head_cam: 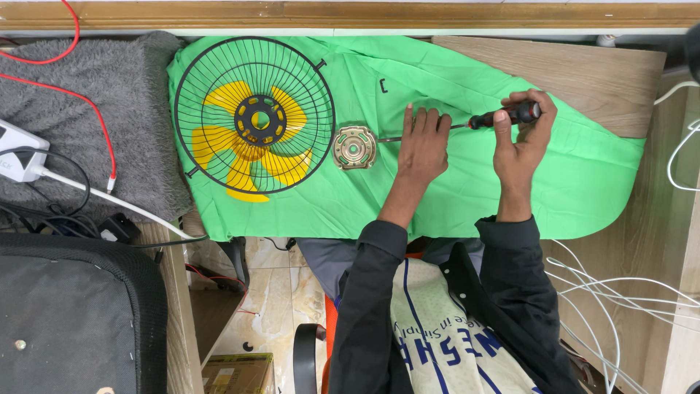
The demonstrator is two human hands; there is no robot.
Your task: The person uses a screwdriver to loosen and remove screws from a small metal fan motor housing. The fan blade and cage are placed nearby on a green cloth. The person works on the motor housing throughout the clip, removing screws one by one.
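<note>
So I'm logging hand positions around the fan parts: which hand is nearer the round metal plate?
Left. The left hand lies flat just right of the round metal plate, on the screwdriver shaft. The right hand grips the handle, farther right.

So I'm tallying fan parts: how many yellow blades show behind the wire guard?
5 on the yellow fan blade set under the wire guard: upper left, upper right, left, lower right, bottom, its tip past the rim. None seems hidden.
</note>
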